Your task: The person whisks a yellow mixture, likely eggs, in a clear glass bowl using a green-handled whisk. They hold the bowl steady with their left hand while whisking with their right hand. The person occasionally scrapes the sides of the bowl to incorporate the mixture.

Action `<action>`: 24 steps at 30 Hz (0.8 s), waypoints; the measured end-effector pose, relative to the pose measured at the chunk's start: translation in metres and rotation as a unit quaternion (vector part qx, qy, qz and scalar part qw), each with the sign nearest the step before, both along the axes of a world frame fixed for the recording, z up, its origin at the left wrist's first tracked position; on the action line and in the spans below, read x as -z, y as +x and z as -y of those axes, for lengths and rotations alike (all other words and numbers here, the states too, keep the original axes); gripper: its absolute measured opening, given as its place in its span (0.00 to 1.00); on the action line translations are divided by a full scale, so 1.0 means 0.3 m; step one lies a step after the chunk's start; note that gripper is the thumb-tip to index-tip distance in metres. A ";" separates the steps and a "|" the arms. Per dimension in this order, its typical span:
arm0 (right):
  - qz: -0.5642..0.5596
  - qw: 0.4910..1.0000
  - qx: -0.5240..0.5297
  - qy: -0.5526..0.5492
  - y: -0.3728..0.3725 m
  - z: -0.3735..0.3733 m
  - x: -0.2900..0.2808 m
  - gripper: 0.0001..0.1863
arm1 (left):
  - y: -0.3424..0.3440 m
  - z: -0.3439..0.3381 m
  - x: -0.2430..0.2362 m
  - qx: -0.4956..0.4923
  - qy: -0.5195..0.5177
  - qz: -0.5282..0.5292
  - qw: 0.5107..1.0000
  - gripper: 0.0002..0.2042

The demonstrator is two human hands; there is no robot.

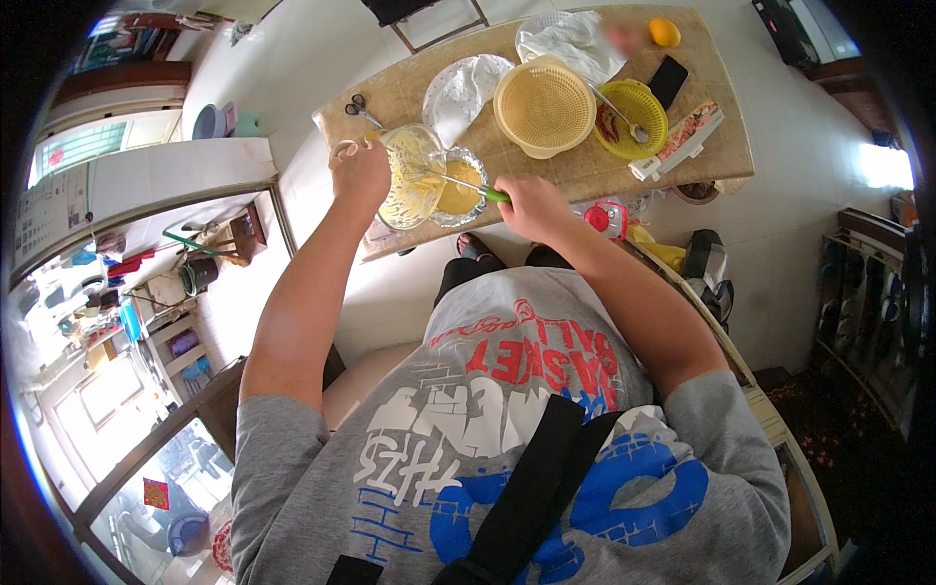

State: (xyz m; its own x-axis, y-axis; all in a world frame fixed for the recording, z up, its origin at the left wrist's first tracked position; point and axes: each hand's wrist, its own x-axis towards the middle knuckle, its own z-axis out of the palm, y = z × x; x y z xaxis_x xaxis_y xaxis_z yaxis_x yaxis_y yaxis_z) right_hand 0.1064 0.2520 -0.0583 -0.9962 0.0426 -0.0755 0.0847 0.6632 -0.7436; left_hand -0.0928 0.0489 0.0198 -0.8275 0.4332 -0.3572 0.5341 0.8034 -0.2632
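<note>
My left hand (362, 175) is closed on the rim side of a clear glass bowl (409, 161), which is tilted to the right. Pale yellow batter coats the inside of the bowl. In my right hand (531, 207) is the green handle of a whisk (495, 194); its metal end reaches left to the bowl's mouth, and its tip is hard to make out. Below and beside the bowl's lip stands a round foil-lined pan (476, 213) with yellow batter (458, 195) in it.
On the table (390, 93) are scissors (363, 109), a white cloth-lined bowl (439, 83), a cream basket (546, 102), a yellow basket (655, 102) with a spoon, a black phone (668, 81), a long box (680, 143), an orange (665, 32) and a white cloth (575, 44).
</note>
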 end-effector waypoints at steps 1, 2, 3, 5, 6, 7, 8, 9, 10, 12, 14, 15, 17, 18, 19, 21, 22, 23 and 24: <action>0.016 1.000 -0.008 0.005 -0.025 -0.005 -0.016 0.10 | 0.001 -0.006 -0.003 0.001 -0.010 0.007 1.000 0.15; 0.032 0.999 -0.017 0.010 -0.049 -0.007 -0.030 0.10 | 0.003 -0.011 -0.008 0.001 -0.021 0.014 1.000 0.16; 0.048 0.998 -0.025 0.015 -0.072 -0.005 -0.041 0.10 | 0.006 -0.017 -0.014 0.001 -0.027 0.018 0.999 0.16; 0.085 0.994 -0.058 0.037 -0.115 0.006 -0.048 0.10 | 0.017 -0.033 -0.027 0.003 -0.040 0.026 0.999 0.17; 0.103 0.991 -0.074 0.048 -0.127 0.012 -0.053 0.10 | 0.022 -0.039 -0.031 0.011 -0.040 0.021 0.999 0.17; 0.105 0.990 -0.075 0.059 -0.132 0.025 -0.053 0.10 | 0.028 -0.040 -0.035 0.018 -0.040 0.016 0.999 0.17; 0.107 0.989 -0.076 0.071 -0.131 0.038 -0.054 0.10 | 0.031 -0.042 -0.037 0.025 -0.040 0.012 0.999 0.17; 0.110 0.988 -0.077 0.083 -0.127 0.046 -0.055 0.10 | 0.032 -0.041 -0.032 0.036 -0.037 0.009 0.999 0.18; 0.107 0.987 -0.082 0.091 -0.122 0.050 -0.067 0.09 | 0.033 -0.031 -0.028 0.045 -0.036 0.006 0.998 0.18; 0.103 0.985 -0.091 0.108 -0.100 0.045 -0.094 0.09 | 0.029 -0.016 -0.026 0.048 -0.027 0.007 0.998 0.18; 0.104 0.986 -0.079 0.106 -0.061 0.025 -0.099 0.08 | 0.028 -0.017 -0.031 0.039 -0.011 0.016 0.999 0.18; 0.105 0.986 -0.072 0.106 -0.040 0.012 -0.101 0.08 | 0.031 -0.018 -0.033 0.035 -0.008 0.016 0.999 0.18; 0.092 0.990 -0.055 0.087 -0.007 -0.018 -0.108 0.08 | 0.033 -0.016 -0.042 0.029 -0.004 0.017 0.999 0.18; 0.086 0.992 -0.046 0.078 0.004 -0.031 -0.113 0.08 | 0.030 -0.011 -0.038 0.032 -0.005 0.016 0.999 0.18; 0.099 0.992 -0.040 0.065 0.006 -0.046 -0.132 0.08 | 0.025 -0.005 -0.030 0.036 -0.007 0.013 0.999 0.18; 0.131 0.990 -0.029 0.036 0.014 -0.070 -0.180 0.09 | 0.031 0.009 -0.026 0.033 -0.017 0.017 0.999 0.18; 0.128 0.991 -0.024 0.025 0.018 -0.081 -0.193 0.09 | 0.030 0.006 -0.027 0.029 -0.021 0.019 0.999 0.18; 0.125 0.992 -0.019 0.014 0.021 -0.090 -0.204 0.09 | 0.029 0.003 -0.028 0.025 -0.025 0.022 0.999 0.18; 0.122 0.992 -0.015 0.003 0.022 -0.097 -0.216 0.09 | 0.028 -0.002 -0.031 0.018 -0.033 0.029 0.999 0.19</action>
